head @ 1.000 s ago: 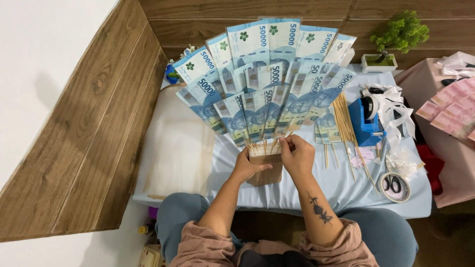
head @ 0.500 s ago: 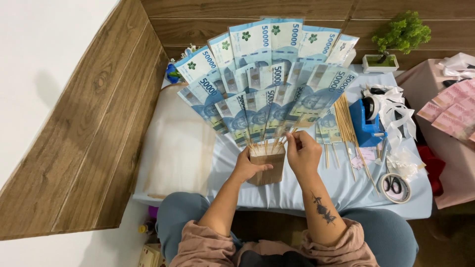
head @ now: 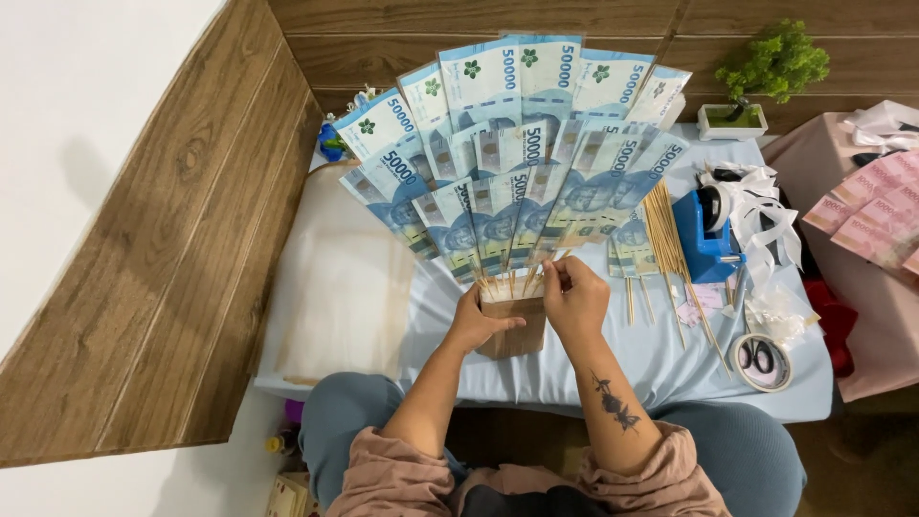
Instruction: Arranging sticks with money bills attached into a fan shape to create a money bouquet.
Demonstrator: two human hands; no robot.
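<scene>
Currently, we list 2 closed grips: left hand (head: 476, 324) clasps the brown base (head: 512, 330), right hand (head: 574, 299) pinches a skewer (head: 553, 260); a rough tug risks toppling the banknote fan (head: 512, 153).

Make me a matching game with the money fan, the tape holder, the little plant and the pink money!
Things:
1. fan of banknotes
2. tape dispenser
3. small potted plant
4. pink banknotes

Descriptions:
A. green, in a white pot by the wooden wall
B. blue, on the table beside loose wooden sticks
C. lying at the far right edge
D. on sticks above a brown base held by both hands

Pairs: 1-D, 2-B, 3-A, 4-C
</scene>
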